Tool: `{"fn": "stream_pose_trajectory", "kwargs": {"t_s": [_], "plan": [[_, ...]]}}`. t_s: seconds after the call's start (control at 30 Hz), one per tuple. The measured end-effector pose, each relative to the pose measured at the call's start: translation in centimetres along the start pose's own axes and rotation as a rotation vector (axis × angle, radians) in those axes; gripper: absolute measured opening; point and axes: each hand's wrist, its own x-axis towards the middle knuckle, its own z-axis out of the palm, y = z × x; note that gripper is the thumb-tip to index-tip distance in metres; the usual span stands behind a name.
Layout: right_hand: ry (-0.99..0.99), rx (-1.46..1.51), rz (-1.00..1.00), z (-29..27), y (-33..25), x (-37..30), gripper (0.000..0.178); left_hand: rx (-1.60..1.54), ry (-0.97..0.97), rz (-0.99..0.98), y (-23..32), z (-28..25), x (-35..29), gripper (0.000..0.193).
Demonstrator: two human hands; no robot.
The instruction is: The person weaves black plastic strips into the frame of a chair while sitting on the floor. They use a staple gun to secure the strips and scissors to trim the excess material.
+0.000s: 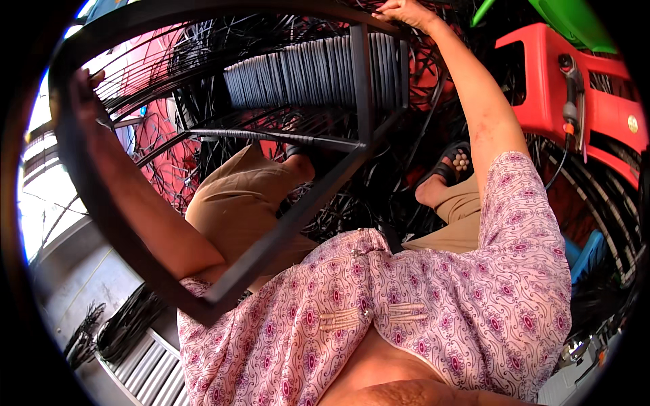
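Observation:
A black chair frame (288,242) tilts in front of me, across the upper left of the head view. Grey-blue flat strips form a tightly woven panel (291,76) between its bars. Thin black strands (139,91) stretch across the frame's left part, loosely spaced. My left arm reaches up behind the near bar. At the frame's left side, my left hand (92,82) is closed on it, partly hidden by the dark bar. Near the top edge, my right hand (408,13) grips the frame's upper corner with bent fingers; what its fingertips press on is hard to see.
Loose black strips (338,196) lie tangled over the floor around my sandalled feet. At the right stands a red plastic stool (535,57), with a corded black-and-grey handheld tool (571,95) on it. A green plastic piece (575,24) is behind. A slatted grey surface (145,369) sits lower left.

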Motion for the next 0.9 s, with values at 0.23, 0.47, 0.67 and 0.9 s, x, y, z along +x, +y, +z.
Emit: {"fn": "stream_pose_trajectory", "kwargs": {"t_s": [0.23,0.47,0.67,0.9], "plan": [[-0.054,0.348,-0.252,5.5,6.8,-0.7,0.032,-0.041,0.159,-0.064,1.8,1.2,-0.3,0.033],[-0.023,0.765,0.029,10.3,6.5,-3.3,0.03,0.905,-0.047,0.464,-4.1,-7.4,3.3,0.011],[0.0,0.893,0.117,11.9,7.7,-5.4,0.029,0.428,0.082,0.066,-0.8,-2.9,1.8,0.022],[0.017,1.085,0.263,17.3,9.0,-10.6,0.029,-0.106,0.077,-0.147,1.3,3.3,2.3,0.029]]}}
